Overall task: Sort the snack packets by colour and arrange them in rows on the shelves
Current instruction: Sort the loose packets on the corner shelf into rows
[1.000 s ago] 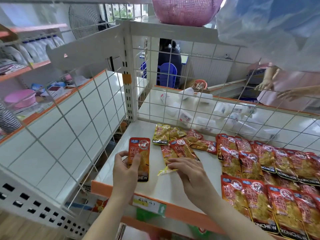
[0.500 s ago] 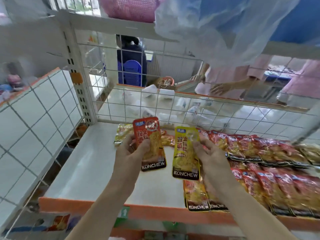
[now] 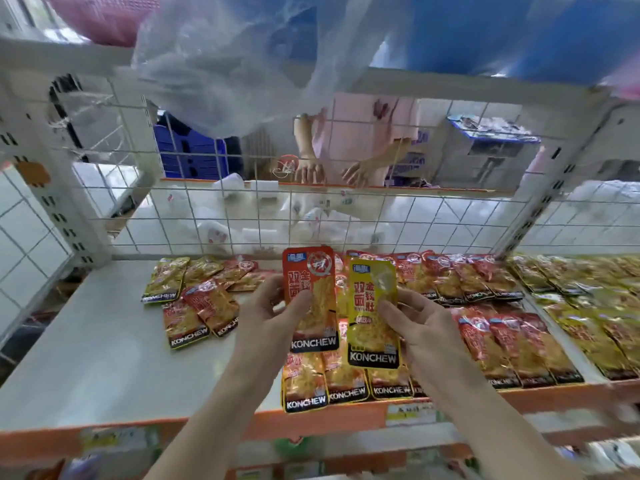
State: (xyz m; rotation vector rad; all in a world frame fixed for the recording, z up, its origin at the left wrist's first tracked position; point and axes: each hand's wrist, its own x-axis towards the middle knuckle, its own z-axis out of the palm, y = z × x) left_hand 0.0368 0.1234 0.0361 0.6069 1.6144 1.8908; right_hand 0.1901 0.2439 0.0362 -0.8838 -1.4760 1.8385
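Two snack packets held side by side above the white metal shelf (image 3: pixel 86 341)

The left hand (image 3: pixel 268 317) grasps an orange-red foil packet (image 3: pixel 308 292) between thumb and fingers, and the right hand (image 3: pixel 426 327) pinches a yellow foil packet (image 3: pixel 372 323). Both packets are upright over the shelf's front middle.

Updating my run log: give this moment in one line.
left hand grips orange foil snack packet | right hand grips yellow foil snack packet
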